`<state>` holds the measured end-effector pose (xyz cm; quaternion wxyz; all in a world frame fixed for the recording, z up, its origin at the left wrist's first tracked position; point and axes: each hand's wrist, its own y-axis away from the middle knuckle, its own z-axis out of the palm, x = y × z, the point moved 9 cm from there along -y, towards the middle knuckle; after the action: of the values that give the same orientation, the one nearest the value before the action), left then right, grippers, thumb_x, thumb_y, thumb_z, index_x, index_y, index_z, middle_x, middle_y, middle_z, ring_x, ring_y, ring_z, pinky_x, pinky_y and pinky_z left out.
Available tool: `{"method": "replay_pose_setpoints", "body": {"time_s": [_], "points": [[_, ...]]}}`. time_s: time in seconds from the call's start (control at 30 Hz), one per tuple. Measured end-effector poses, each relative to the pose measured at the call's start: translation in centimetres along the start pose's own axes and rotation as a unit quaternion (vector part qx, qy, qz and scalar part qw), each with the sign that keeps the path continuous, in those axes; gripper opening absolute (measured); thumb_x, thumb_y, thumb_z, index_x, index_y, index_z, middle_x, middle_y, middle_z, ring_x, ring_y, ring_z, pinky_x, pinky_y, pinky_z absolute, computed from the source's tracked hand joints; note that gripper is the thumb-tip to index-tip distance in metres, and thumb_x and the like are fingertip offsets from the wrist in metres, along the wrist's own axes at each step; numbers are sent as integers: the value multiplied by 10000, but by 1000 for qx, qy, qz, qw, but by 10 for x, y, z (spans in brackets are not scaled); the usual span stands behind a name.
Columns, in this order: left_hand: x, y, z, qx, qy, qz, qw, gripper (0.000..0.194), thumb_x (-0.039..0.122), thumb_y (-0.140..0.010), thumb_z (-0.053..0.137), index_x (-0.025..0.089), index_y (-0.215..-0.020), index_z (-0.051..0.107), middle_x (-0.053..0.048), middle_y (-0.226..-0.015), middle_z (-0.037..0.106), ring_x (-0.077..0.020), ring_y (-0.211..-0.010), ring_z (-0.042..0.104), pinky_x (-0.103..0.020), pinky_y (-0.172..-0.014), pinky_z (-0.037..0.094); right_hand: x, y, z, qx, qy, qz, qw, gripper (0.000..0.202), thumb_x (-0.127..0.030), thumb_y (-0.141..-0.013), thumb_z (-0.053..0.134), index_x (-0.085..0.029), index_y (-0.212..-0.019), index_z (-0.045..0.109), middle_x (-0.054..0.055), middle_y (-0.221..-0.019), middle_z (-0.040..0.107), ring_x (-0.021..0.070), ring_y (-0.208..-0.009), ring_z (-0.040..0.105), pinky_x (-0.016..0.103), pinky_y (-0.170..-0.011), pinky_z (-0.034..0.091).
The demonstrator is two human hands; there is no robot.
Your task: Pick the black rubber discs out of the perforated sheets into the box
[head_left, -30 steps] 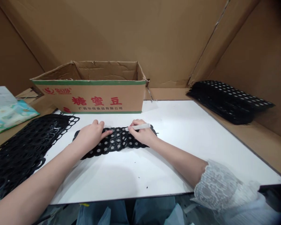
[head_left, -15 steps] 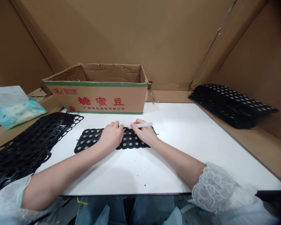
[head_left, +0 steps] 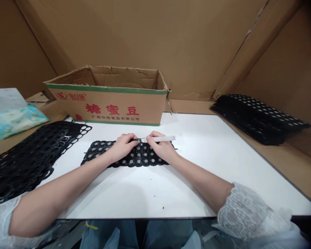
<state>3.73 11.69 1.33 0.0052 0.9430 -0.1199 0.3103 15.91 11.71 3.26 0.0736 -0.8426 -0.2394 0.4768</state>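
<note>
A black sheet (head_left: 131, 161) with rows of round cells and pale discs lies flat on the white table, between my hands. My left hand (head_left: 123, 147) rests on the sheet's upper middle, fingers bent and thumb pressed near its far edge. In my right hand (head_left: 162, 147) is a white pen-like tool (head_left: 163, 138), pinched between thumb and fingers, its tip at the far edge of the sheet close to my left thumb. My right palm covers the sheet's right end.
Behind stands an open cardboard box (head_left: 119, 107). Black perforated sheets (head_left: 28, 152) are heaped at the left, near a tissue pack (head_left: 18, 119). A stack of black dotted sheets (head_left: 259, 119) lies at the right. Small black scraps dot the white table (head_left: 186, 193).
My left fingers have shifted and drawn closer to the thumb, uncovering more cells in the middle of the sheet. The tool has moved slightly right with my right hand. The view has shifted a little.
</note>
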Motion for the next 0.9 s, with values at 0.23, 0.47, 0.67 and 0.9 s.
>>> {"method": "replay_pose_setpoints", "body": {"time_s": [0.23, 0.47, 0.67, 0.9], "points": [[17, 4, 4, 5, -123, 52, 991, 198, 240, -781, 296, 182, -679, 455, -29, -625, 493, -207, -731, 475, -333, -682, 370, -4, 2, 14, -50, 122, -10, 991, 265, -289, -812, 346, -177, -580, 403, 19, -746, 475, 148, -793, 432, 292, -721, 326], [32, 11, -4, 55, -113, 101, 987, 185, 205, -778, 316, 187, -600, 363, -8, -592, 443, -177, -694, 459, -285, -621, 356, -10, 4, 23, -49, 241, -64, 967, 222, -320, -833, 321, -207, -709, 466, 41, -808, 411, 173, -803, 373, 315, -711, 318], [39, 12, -9, 45, -84, 136, 986, 194, 228, -808, 311, 187, -625, 361, 1, -615, 416, -159, -693, 444, -272, -633, 358, -6, -6, 12, -22, 254, -51, 966, 225, -320, -825, 336, -208, -709, 493, 46, -822, 429, 185, -813, 378, 334, -726, 320], [29, 5, -8, -10, -58, 156, 986, 219, 287, -842, 273, 181, -785, 456, -20, -747, 489, -166, -799, 445, -284, -741, 363, 7, -6, 12, -135, 59, -24, 989, 345, -281, -796, 371, -186, -488, 494, 8, -802, 547, 166, -887, 428, 311, -836, 318]]}}
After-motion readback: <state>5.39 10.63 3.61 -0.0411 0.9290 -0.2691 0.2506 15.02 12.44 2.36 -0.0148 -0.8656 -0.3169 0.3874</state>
